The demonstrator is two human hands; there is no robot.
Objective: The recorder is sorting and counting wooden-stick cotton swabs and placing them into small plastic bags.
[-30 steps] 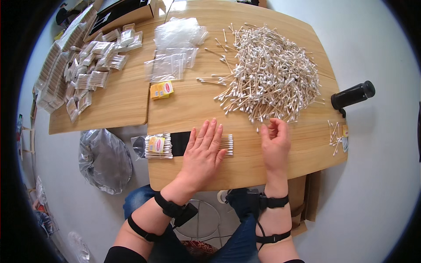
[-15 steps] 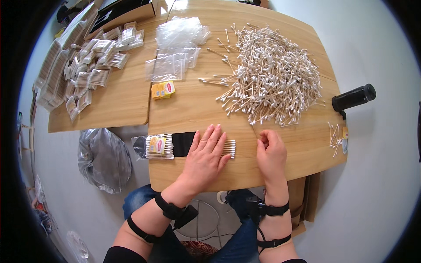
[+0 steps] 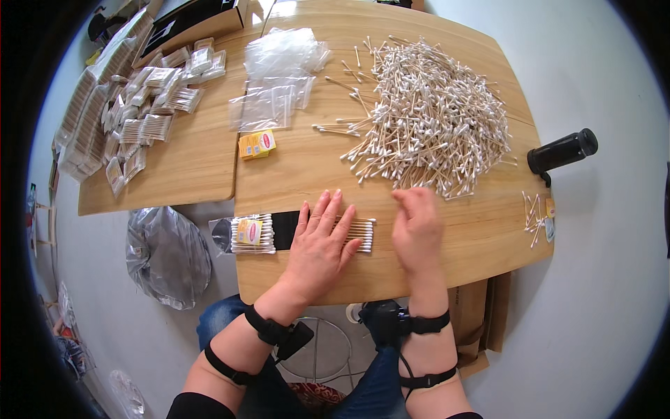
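Observation:
My left hand [image 3: 317, 241] lies flat with its fingers spread, over a row of cotton swabs [image 3: 364, 235] and the end of a black strip [image 3: 285, 230]. At the strip's left end sits a clear bag of cotton swabs [image 3: 241, 237] with a yellow card [image 3: 249, 232] on it. To the right my right hand [image 3: 419, 227] is above the table with fingers pinched together; what is between the fingertips, if anything, is hidden. Just beyond it spreads a large heap of loose cotton swabs [image 3: 433, 115].
Clear plastic bags [image 3: 269, 105] and yellow cards [image 3: 257, 144] lie beyond my left hand. Filled swab packs [image 3: 157, 126] are piled at the far left. A black cylinder [image 3: 562, 151] and a few swabs [image 3: 534, 216] are at the right edge. A grey bag [image 3: 167, 258] stands below.
My right hand has moved away from me and slightly left, toward the heap. My left hand has shifted slightly left, showing more of the swab row beneath it.

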